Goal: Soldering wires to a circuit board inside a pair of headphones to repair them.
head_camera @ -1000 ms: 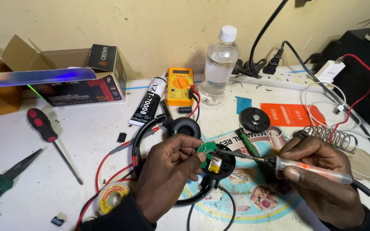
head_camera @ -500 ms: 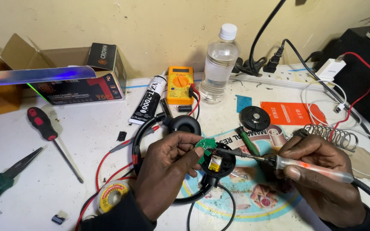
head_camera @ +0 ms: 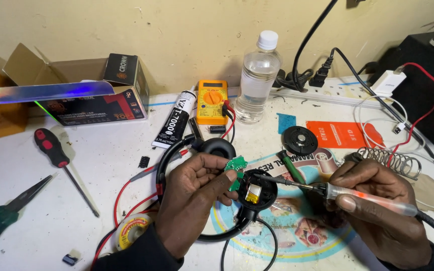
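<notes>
Barely anything has shifted: left hand (head_camera: 192, 200) fingers still pinch the green circuit board (head_camera: 235, 165) over the open headphone cup (head_camera: 255, 189); right hand (head_camera: 377, 211) stays closed round the soldering iron (head_camera: 362, 194), tip inside. Solder roll (head_camera: 131, 231), bottle (head_camera: 259, 80), screwdriver (head_camera: 56, 155) leave bare table leftward.

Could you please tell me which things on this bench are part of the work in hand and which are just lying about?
In use:
left hand pinching the green circuit board
right hand holding the soldering iron
open headphone earcup

Lying about:
red-handled screwdriver
green pliers
yellow multimeter
water bottle
solder reel
</notes>
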